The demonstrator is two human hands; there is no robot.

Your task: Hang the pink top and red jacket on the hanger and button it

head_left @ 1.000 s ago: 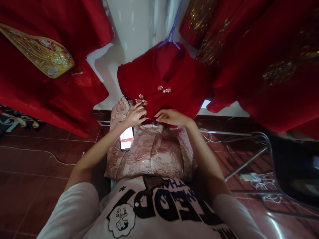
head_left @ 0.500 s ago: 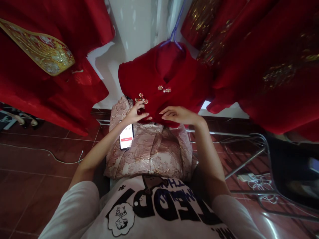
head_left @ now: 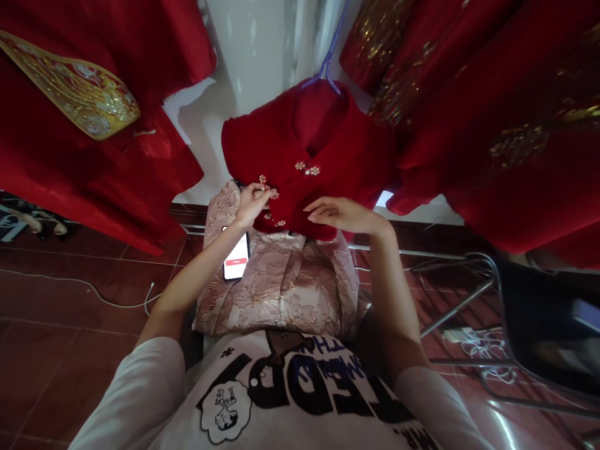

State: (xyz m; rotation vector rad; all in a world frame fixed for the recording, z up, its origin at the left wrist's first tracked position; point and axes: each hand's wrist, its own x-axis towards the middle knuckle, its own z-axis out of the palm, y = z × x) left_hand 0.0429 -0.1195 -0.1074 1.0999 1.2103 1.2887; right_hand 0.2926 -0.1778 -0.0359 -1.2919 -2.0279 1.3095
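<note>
A red short garment (head_left: pixel 349 147) hangs on a purple hanger (head_left: pixel 327 62) in front of me, its lower part above my lap. Pearl-like flower frog buttons (head_left: pixel 307 168) join at its neckline; more sit lower, near a loose front edge. My left hand (head_left: pixel 253 203) is closed at that edge, thumb and fingers pinching a flower button (head_left: pixel 274 195) partly hidden by the fingertips. Below it show another pair of flower buttons (head_left: pixel 280 223). My right hand (head_left: pixel 344 214) rests over the garment's lower front with fingers stretched out, holding nothing I can see.
Shiny pink patterned fabric (head_left: pixel 300 287) covers my lap, with a lit phone (head_left: pixel 235 256) on its left. Red embroidered garments (head_left: pixel 154 137) hang at both sides. A black chair (head_left: pixel 539 312), white cables (head_left: pixel 482 344) and a power strip are at right; a cable (head_left: pixel 103 295) crosses the tiled floor.
My left hand has turned and its spread thumb has closed with the fingers on the flower button. Lower buttons now show more. My right hand has hardly moved.
</note>
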